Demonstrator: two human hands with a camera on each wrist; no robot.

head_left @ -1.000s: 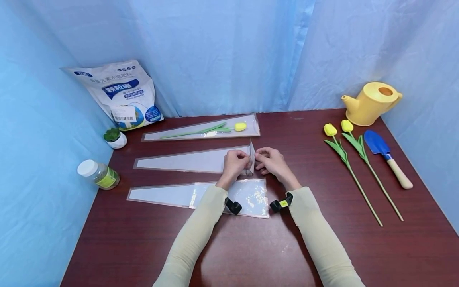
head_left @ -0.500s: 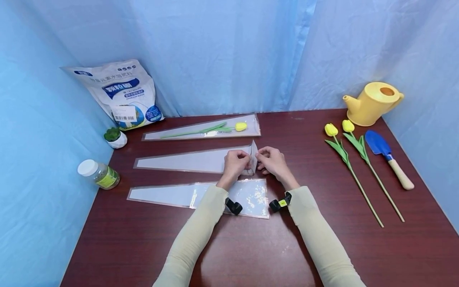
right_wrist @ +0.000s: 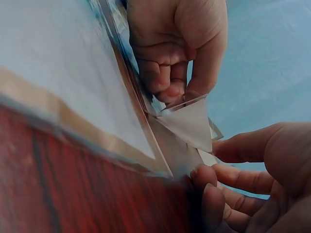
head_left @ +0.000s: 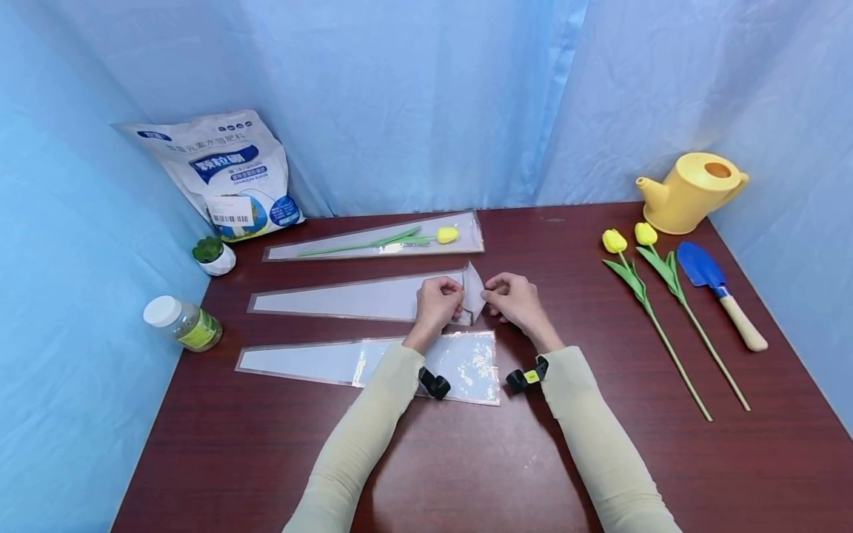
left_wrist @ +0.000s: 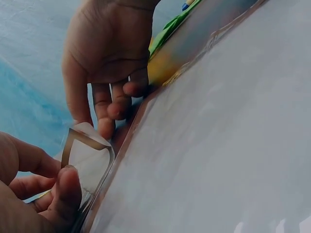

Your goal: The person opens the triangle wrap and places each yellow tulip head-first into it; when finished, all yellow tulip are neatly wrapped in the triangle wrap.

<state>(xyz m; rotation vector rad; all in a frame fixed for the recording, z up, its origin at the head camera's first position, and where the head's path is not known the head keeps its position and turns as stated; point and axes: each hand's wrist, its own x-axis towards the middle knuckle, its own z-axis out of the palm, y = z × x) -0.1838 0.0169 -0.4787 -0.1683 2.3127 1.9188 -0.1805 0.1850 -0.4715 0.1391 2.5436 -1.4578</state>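
Observation:
A long tapered flower sleeve [head_left: 346, 297], white with a clear border, lies in the middle of the table. My left hand [head_left: 436, 305] pinches one edge at its wide end between thumb and forefinger. Facing it, my right hand [head_left: 518, 302] pinches the other layer's edge, its remaining fingers loosely curled. Between both hands the mouth [head_left: 473, 292] gapes, one layer raised off the other. The right wrist view shows the pale flap [right_wrist: 189, 124] stretched between the fingers. Behind, another sleeve [head_left: 320, 248] holds a yellow tulip [head_left: 447, 235]; a third sleeve [head_left: 300, 360] lies nearer, partly under my left forearm.
Two yellow tulips [head_left: 656, 326] and a blue trowel [head_left: 700, 265] lie at the right, with a yellow watering can [head_left: 686, 196] behind. At the left stand a fertilizer bag [head_left: 233, 178], a small potted succulent [head_left: 215, 259] and a white-lidded jar [head_left: 193, 329].
My right hand has shifted slightly right, drawing the flap with it, so the sleeve's mouth is spread wider. My left hand has stayed nearly still.

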